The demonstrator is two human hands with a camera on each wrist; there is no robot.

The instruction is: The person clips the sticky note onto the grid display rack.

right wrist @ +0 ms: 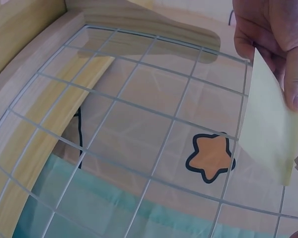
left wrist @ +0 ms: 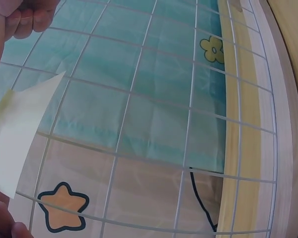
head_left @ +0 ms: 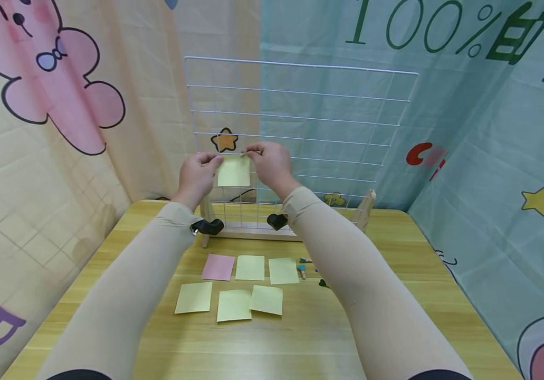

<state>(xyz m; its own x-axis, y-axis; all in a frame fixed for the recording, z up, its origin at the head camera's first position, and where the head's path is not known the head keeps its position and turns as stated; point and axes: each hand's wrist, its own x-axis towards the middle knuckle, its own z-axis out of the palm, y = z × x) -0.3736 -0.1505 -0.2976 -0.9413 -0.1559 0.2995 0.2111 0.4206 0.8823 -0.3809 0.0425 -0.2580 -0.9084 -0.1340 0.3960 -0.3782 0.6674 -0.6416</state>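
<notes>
Yellow near-square note (head_left: 234, 171), upright, top edge roughly level

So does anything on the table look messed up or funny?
Just small things: in the front row, the middle yellow note and the right yellow note sit crooked to each other, with no neat gap between them. The pink note is the only one not yellow. I see nothing spilled or torn.

Left arm (head_left: 126, 295) and right arm (head_left: 357, 269) stretched forward; left hand (head_left: 197, 177) and right hand (head_left: 273, 165) raised, fingers (head_left: 211, 159) pinching.
</notes>
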